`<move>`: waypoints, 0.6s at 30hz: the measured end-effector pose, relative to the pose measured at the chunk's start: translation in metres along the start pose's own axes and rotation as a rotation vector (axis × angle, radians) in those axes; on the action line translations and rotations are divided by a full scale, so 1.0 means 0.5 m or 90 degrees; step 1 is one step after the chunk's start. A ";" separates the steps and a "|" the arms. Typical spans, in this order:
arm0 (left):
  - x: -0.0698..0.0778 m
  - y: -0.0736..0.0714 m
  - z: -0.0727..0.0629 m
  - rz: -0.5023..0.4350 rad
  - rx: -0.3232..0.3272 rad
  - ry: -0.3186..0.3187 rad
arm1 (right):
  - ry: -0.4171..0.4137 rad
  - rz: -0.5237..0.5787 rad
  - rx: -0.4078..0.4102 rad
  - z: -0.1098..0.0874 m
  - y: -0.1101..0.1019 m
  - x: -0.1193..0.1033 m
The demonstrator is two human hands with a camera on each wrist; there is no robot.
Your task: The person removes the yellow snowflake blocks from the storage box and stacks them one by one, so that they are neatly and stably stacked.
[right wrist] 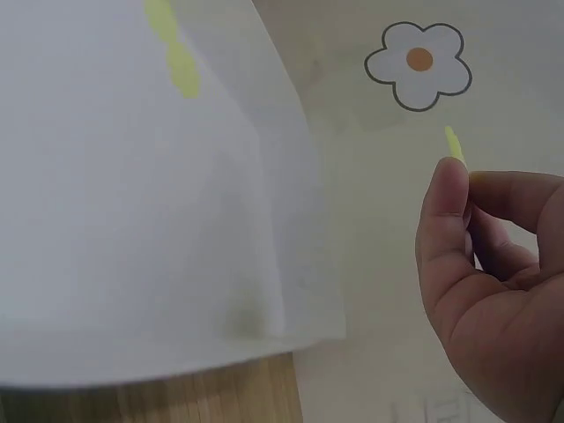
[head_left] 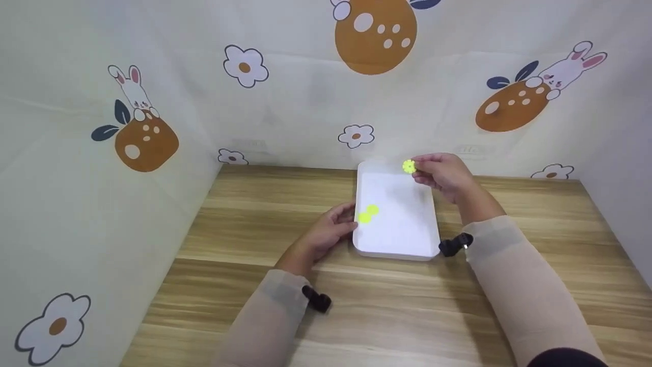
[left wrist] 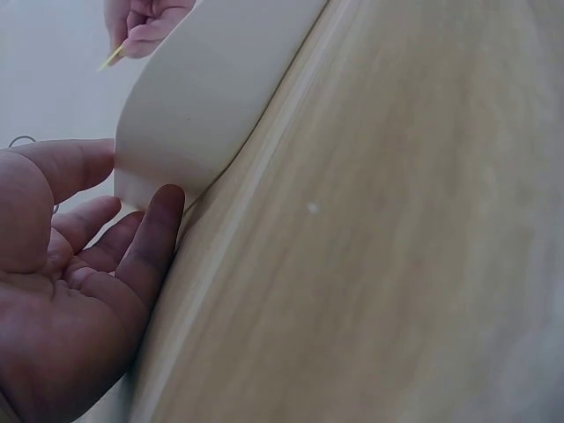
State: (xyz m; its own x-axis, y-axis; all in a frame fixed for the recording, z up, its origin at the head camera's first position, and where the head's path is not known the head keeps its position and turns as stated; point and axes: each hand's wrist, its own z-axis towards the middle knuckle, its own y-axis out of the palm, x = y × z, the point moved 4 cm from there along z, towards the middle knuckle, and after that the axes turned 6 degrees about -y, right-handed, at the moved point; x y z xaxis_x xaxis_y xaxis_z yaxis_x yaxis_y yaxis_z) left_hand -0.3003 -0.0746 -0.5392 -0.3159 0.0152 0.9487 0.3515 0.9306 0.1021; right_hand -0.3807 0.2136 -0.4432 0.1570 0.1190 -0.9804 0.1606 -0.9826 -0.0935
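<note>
My right hand [head_left: 445,173] pinches a small neon-yellow notched plastic disc [head_left: 408,166] between thumb and forefinger. It is raised over the far right part of a shallow white tray [head_left: 400,237]. Edge-on, the same disc [right wrist: 453,143] pokes out past the thumb in the right wrist view. Two more yellow discs [head_left: 373,209] lie together inside the tray near its left wall. At the tray's left side is my left hand [head_left: 331,229], its fingertips resting against the outer wall [left wrist: 203,97] with the fingers loosely bent.
The tray stands on a wood-grain table [head_left: 244,224]. Behind the table and at both sides hang pale cloth walls [head_left: 295,102] printed with flowers, rabbits and orange fruit. A small black device [head_left: 317,299] is fixed at the left cuff, another [head_left: 456,244] at the right.
</note>
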 end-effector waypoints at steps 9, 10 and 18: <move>0.001 0.001 -0.003 0.001 0.008 -0.014 | 0.008 -0.002 0.029 -0.016 -0.072 0.020; 0.002 0.002 -0.003 0.003 0.008 -0.013 | 0.009 -0.008 0.036 -0.017 -0.080 0.022; 0.002 -0.001 -0.003 0.005 0.001 -0.009 | 0.019 0.002 0.050 -0.029 -0.136 0.046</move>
State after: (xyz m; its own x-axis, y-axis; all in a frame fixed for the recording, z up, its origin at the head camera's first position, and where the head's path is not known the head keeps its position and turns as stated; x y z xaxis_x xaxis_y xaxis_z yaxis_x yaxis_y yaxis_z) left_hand -0.2993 -0.0759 -0.5379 -0.3252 0.0267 0.9453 0.3523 0.9311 0.0949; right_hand -0.3737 0.2852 -0.4567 0.1869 0.1195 -0.9751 0.0835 -0.9909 -0.1054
